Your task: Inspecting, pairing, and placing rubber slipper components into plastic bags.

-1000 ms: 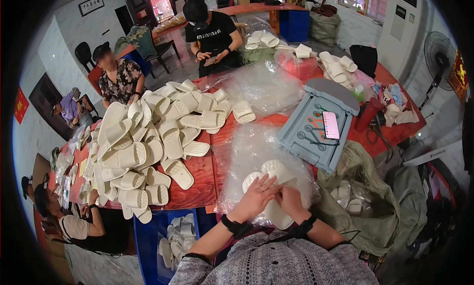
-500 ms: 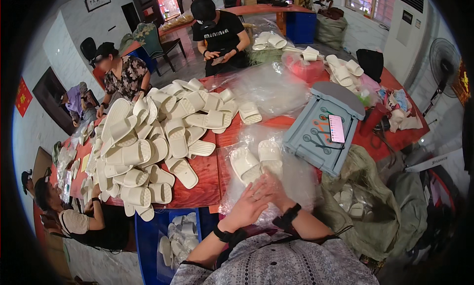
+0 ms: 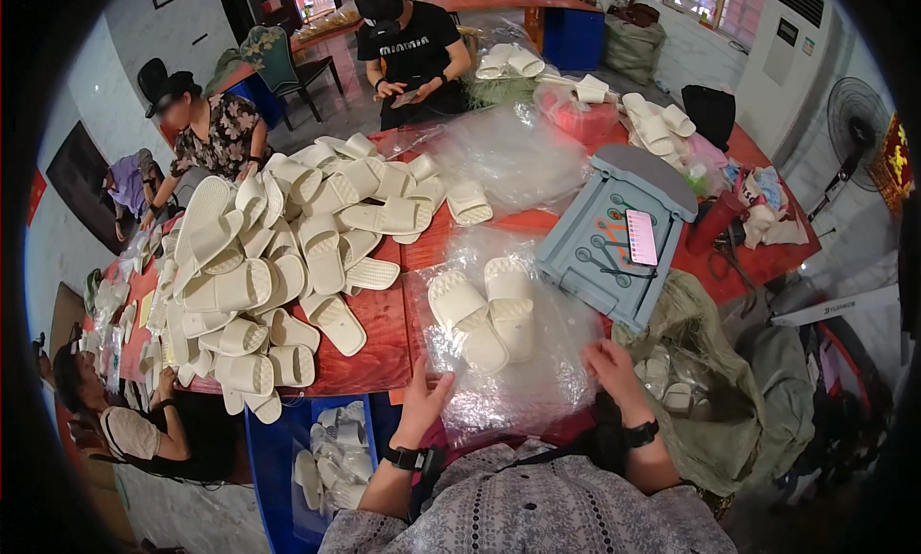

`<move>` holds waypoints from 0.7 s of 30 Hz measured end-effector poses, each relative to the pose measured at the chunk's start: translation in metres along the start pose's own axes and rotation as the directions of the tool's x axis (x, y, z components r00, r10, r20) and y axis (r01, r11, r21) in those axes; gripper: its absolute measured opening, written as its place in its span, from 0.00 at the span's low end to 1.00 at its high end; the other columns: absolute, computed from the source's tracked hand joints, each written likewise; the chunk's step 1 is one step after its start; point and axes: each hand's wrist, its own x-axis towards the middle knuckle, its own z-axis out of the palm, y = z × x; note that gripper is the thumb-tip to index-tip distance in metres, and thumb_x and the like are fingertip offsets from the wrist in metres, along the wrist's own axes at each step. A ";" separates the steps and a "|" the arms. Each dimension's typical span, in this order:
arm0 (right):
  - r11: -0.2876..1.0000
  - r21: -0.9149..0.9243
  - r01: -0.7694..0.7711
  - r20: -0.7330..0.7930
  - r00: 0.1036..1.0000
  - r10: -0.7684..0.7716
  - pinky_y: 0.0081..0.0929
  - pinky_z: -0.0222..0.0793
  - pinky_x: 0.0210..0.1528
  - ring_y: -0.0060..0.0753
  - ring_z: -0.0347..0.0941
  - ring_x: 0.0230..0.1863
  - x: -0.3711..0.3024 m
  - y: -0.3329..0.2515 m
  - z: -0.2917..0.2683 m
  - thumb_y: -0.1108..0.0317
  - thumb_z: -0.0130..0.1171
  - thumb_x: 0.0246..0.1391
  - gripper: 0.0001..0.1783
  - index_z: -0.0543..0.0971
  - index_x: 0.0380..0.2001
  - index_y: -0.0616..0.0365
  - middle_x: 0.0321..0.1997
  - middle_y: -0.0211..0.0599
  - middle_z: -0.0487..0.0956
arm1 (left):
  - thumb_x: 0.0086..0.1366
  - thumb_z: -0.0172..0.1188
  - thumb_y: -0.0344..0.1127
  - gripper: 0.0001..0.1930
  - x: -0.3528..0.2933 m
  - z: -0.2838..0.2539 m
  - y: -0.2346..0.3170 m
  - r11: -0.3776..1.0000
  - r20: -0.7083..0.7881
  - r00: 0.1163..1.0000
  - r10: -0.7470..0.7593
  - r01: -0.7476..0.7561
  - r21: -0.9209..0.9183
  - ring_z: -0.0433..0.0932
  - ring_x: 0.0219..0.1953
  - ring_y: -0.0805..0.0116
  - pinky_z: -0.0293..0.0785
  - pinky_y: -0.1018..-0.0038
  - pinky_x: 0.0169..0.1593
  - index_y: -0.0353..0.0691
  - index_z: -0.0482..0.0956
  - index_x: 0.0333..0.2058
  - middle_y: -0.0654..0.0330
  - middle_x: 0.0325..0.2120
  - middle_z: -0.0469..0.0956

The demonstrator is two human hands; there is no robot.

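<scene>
i see pale marbled walls | grey floor lower left | bright barred window upper right, tall white air conditioner near it | standing fan far right | dark door left

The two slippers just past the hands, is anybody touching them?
No, the left hand and right hand are apart from the slippers, to either side.

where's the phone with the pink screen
In the head view, right of centre, the phone rests on the grey-blue plastic tray, beyond the right hand and left of the red cylinder.
</scene>
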 end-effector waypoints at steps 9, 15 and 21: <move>0.860 -0.502 0.085 -0.226 0.948 -0.226 0.32 0.70 0.32 0.34 0.76 0.26 0.041 0.043 0.025 0.58 0.65 0.54 0.19 0.77 0.44 0.59 0.24 0.36 0.78 | 0.56 0.71 0.42 0.37 0.000 0.000 -0.021 0.932 -0.102 0.982 0.159 -0.115 0.344 0.77 0.24 0.68 0.74 0.73 0.29 0.39 0.62 0.61 0.55 0.28 0.77; 0.931 -0.345 0.121 -0.158 0.970 -0.184 0.27 0.69 0.30 0.27 0.76 0.25 0.043 0.033 0.030 0.68 0.60 0.57 0.25 0.71 0.58 0.56 0.24 0.36 0.80 | 0.56 0.71 0.40 0.37 -0.001 -0.005 -0.036 0.979 -0.030 0.992 0.124 -0.118 0.165 0.77 0.23 0.72 0.73 0.74 0.28 0.40 0.63 0.61 0.60 0.21 0.76; 0.975 -0.203 0.086 -0.117 0.987 -0.111 0.25 0.69 0.30 0.25 0.76 0.25 0.044 0.042 0.021 0.70 0.59 0.56 0.28 0.70 0.61 0.55 0.24 0.35 0.79 | 0.56 0.71 0.40 0.41 -0.004 -0.003 -0.030 0.977 -0.041 0.995 0.090 -0.080 0.199 0.77 0.23 0.72 0.74 0.73 0.28 0.41 0.59 0.66 0.61 0.21 0.76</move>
